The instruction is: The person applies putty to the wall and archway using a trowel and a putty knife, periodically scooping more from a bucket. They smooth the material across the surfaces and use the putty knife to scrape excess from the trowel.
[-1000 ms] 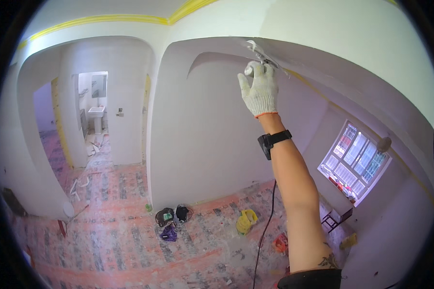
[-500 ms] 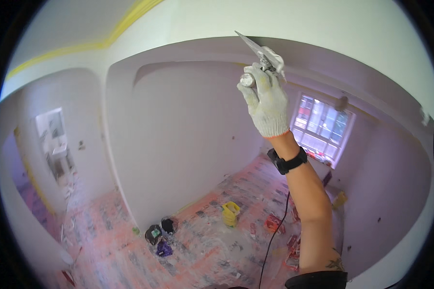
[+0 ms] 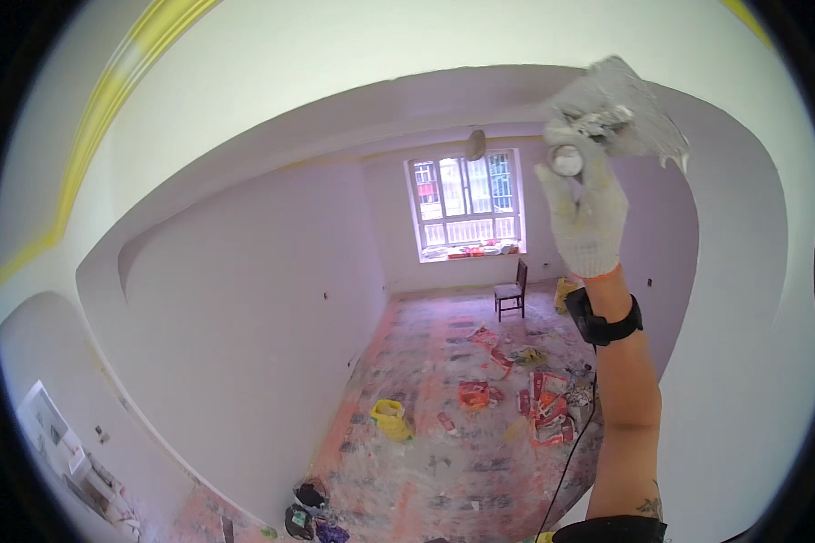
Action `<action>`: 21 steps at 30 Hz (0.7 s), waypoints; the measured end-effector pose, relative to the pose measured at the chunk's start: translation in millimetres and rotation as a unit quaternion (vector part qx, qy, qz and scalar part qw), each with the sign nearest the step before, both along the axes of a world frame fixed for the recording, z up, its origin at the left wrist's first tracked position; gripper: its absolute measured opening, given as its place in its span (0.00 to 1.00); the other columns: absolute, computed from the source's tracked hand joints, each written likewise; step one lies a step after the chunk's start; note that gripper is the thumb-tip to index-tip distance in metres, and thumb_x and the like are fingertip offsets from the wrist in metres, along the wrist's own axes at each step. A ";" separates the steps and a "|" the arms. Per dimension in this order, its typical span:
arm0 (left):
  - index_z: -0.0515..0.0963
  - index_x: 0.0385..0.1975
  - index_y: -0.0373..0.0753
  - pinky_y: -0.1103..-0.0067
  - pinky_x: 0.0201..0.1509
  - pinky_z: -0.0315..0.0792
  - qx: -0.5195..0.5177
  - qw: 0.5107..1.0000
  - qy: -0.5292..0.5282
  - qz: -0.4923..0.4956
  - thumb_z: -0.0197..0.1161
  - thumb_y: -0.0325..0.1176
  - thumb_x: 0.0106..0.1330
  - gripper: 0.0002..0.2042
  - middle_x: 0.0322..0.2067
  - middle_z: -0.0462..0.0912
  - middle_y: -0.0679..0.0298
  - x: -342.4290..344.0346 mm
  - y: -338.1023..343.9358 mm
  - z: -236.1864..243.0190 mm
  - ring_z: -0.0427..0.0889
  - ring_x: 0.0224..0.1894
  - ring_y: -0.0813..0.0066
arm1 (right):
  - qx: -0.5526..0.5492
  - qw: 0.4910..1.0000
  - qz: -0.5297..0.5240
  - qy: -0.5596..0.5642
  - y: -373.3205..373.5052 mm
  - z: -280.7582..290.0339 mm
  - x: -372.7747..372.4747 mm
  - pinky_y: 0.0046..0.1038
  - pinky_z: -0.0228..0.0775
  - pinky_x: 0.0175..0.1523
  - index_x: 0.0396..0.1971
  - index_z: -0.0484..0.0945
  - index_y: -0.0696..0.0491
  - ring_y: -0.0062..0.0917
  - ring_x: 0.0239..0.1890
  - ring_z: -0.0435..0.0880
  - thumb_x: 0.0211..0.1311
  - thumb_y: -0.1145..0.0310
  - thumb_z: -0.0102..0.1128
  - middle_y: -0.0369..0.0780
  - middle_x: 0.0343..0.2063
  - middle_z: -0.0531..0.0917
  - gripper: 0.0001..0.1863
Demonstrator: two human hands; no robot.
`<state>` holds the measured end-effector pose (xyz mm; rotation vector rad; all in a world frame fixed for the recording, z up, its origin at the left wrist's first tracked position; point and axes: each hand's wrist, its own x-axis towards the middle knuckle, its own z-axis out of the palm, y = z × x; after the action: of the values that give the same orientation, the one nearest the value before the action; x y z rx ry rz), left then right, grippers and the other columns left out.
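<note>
My right hand (image 3: 589,222), in a white knitted glove, is raised high and closed round the handle of a plastering trowel (image 3: 641,109). Wet white putty coats the trowel's blade and hangs from its right corner. Behind the trowel runs the lower edge of a white overhead beam (image 3: 371,100); whether the blade touches it I cannot tell. A black band (image 3: 607,319) circles my right wrist. My left hand is out of view.
On the stained, covered floor stand a yellow container (image 3: 391,420) and several torn red bags (image 3: 550,412). Black bags (image 3: 299,522) lie by the left wall's end. A dark cable (image 3: 563,475) trails near my arm. Farther back are a chair (image 3: 512,291) and a window (image 3: 466,217).
The view has swung right, bringing the window and chair toward the middle. My right hand has moved right with the trowel, whose blade has turned to show its broad, putty-covered face.
</note>
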<state>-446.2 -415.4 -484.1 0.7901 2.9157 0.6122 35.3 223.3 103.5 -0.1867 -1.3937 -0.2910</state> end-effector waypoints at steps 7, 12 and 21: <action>0.80 0.47 0.48 0.66 0.37 0.71 0.095 0.984 -0.116 -0.093 0.63 0.39 0.68 0.10 0.32 0.79 0.53 10.8 139.4 113.8 0.78 0.34 0.59 | -0.060 0.996 -0.062 -0.023 18.4 -42.8 71.8 0.37 0.74 0.51 0.46 0.77 0.53 0.43 0.43 0.82 0.60 0.72 0.64 0.45 0.41 0.81 0.14; 0.78 0.35 0.41 0.81 0.14 0.65 0.167 0.943 -0.282 -0.058 0.71 0.42 0.64 0.13 0.16 0.72 0.71 96.6 212.4 197.6 0.72 0.13 0.81 | -0.208 0.952 -0.056 -0.218 -9.5 -83.7 52.5 0.35 0.74 0.49 0.42 0.78 0.53 0.43 0.38 0.80 0.60 0.70 0.64 0.46 0.37 0.80 0.11; 0.79 0.37 0.37 0.85 0.20 0.62 0.233 0.839 -0.415 -0.264 0.73 0.34 0.64 0.11 0.21 0.74 0.75 199.6 304.9 313.8 0.68 0.18 0.90 | -0.436 0.534 0.723 0.033 -1.2 -197.9 -91.3 0.35 0.76 0.63 0.66 0.66 0.55 0.29 0.59 0.78 0.72 0.68 0.59 0.39 0.59 0.76 0.26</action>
<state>-246.6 -110.5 -170.3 0.9799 1.6791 1.2213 -56.0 222.0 -94.4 0.2023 -1.0635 1.8393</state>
